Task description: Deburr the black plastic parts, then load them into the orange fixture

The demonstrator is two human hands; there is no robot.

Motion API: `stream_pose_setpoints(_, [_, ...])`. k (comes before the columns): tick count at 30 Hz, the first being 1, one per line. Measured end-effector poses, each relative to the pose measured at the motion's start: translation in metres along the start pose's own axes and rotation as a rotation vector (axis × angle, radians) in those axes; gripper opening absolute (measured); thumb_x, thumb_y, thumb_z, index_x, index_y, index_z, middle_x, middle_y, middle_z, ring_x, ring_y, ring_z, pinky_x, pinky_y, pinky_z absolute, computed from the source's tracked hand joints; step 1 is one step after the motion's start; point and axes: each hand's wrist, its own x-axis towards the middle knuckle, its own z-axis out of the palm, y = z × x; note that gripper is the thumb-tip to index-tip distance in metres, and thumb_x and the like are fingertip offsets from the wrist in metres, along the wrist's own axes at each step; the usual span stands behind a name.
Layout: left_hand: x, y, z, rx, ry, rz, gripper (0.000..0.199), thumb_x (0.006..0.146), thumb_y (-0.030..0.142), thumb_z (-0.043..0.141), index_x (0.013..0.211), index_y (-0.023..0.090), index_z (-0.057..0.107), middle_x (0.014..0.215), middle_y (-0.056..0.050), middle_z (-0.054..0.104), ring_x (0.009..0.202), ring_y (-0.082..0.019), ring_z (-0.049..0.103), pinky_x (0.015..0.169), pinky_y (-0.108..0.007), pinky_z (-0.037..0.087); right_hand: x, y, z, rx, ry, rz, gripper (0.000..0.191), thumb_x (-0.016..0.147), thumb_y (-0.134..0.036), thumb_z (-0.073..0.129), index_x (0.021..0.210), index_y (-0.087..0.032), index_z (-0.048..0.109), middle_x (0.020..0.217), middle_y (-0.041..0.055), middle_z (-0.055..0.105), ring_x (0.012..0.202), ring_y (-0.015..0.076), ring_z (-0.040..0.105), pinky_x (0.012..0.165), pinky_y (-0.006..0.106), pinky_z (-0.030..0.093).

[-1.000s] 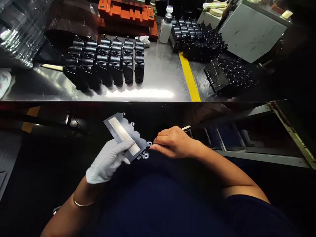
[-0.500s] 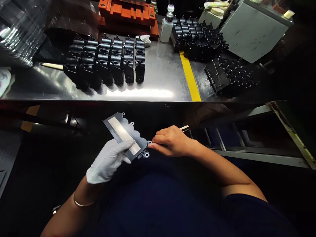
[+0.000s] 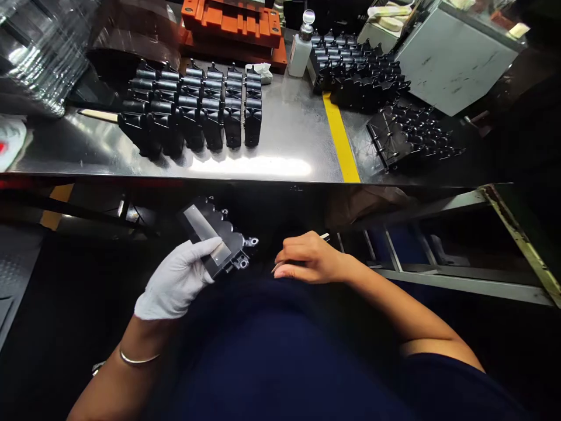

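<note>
Black moulded plastic plate [image 3: 228,245] with a silver strip [image 3: 200,225] is held above the lap, below the table edge, closed in the grip of the white-gloved left hand [image 3: 175,280]. Bare right hand [image 3: 309,257] pinches a slim pointed tool [image 3: 323,237] narrowly, just apart from the plate. Ranked black parts [image 3: 213,131] stand on the stainless steel table [image 3: 284,123], with a further black batch [image 3: 363,88] beyond the yellow line [image 3: 339,137]

**Nothing legible in view**

No words, numbers or brands can be read. The white squeeze bottle [image 3: 300,57] at twelve o'clock shows no print, the silver strip [image 3: 199,225] on the black moulded part [image 3: 232,242] at nine o'clock looks blank, and the pale yellow note [image 3: 519,30] at two o'clock is too small to read.
</note>
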Motion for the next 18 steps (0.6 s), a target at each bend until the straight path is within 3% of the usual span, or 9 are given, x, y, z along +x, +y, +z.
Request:
stream_pose_setpoints(2, [0.002,-0.003,0.001,0.057,-0.081,-0.076,0.027,0.086,0.0,0.043,0.081,0.007,0.068,0.072,-0.008,0.072,0.064,-0.015,0.071,0.064,-0.023,0.061,0.005,-0.002,0.001,-0.063,0.165,-0.038,0.042,0.088,-0.051,0.057,0.1,-0.012,0.066,0.089,0.0095,0.069,0.073,0.0113,0.066,0.057,0.018,0.046])
stream_pose_setpoints(4, [0.004,-0.008,-0.002,0.135,-0.15,-0.121,0.025,0.087,0.003,0.045,0.08,0.009,0.069,0.071,-0.008,0.072,0.064,-0.015,0.071,0.065,-0.023,0.061,0.011,-0.003,0.002,-0.14,0.195,-0.135,0.041,0.087,-0.049,0.06,0.112,-0.016,0.063,0.109,0.0111,0.068,0.085,0.0133,0.069,0.06,0.018,0.05])
stream_pose_setpoints(7, [0.002,-0.015,-0.011,0.354,-0.233,0.004,0.019,0.088,0.022,0.055,0.083,0.012,0.071,0.065,-0.006,0.07,0.062,-0.017,0.07,0.059,-0.024,0.06,0.018,-0.004,0.005,-0.131,0.243,-0.188,0.04,0.086,-0.045,0.063,0.115,-0.018,0.061,0.111,0.0096,0.07,0.089,0.014,0.07,0.064,0.018,0.054])
stream_pose_setpoints(9, [-0.001,-0.019,-0.018,0.498,-0.24,0.185,0.023,0.079,0.034,0.068,0.091,0.015,0.072,0.069,-0.005,0.071,0.067,-0.019,0.07,0.059,-0.026,0.059,0.02,-0.004,0.008,-0.064,0.354,-0.113,0.048,0.081,-0.049,0.066,0.115,-0.015,0.061,0.103,0.0105,0.072,0.091,0.0162,0.071,0.072,0.021,0.057])
stream_pose_setpoints(11, [-0.003,-0.023,-0.023,0.655,-0.18,0.45,0.03,0.07,0.037,0.077,0.094,0.018,0.073,0.084,-0.005,0.073,0.083,-0.022,0.069,0.072,-0.028,0.058,0.022,-0.005,0.013,0.004,0.452,-0.027,0.05,0.078,-0.048,0.071,0.113,-0.013,0.062,0.095,0.0107,0.074,0.087,0.0175,0.071,0.076,0.024,0.058])
stream_pose_setpoints(13, [-0.001,-0.028,-0.024,0.792,-0.111,0.66,0.028,0.072,0.038,0.074,0.094,0.02,0.073,0.097,-0.005,0.073,0.094,-0.022,0.066,0.084,-0.029,0.054,0.023,-0.006,0.018,0.077,0.492,0.04,0.047,0.076,-0.045,0.073,0.109,-0.013,0.063,0.09,0.0101,0.073,0.079,0.0166,0.07,0.073,0.025,0.058])
stream_pose_setpoints(15, [0.005,-0.03,-0.024,0.832,-0.077,0.682,0.029,0.08,0.045,0.064,0.092,0.019,0.072,0.093,-0.005,0.073,0.086,-0.02,0.067,0.078,-0.029,0.054,0.024,-0.008,0.02,0.173,0.46,0.129,0.043,0.08,-0.046,0.069,0.107,-0.013,0.063,0.091,0.0095,0.071,0.077,0.0151,0.068,0.069,0.024,0.057])
stream_pose_setpoints(18, [0.014,-0.029,-0.025,0.778,0.002,0.649,0.038,0.083,0.053,0.057,0.091,0.018,0.069,0.083,-0.004,0.072,0.072,-0.017,0.065,0.065,-0.025,0.053,0.023,-0.01,0.019,0.268,0.396,0.316,0.031,0.096,-0.04,0.048,0.107,-0.014,0.061,0.093,0.008,0.066,0.082,0.0133,0.064,0.071,0.025,0.054])
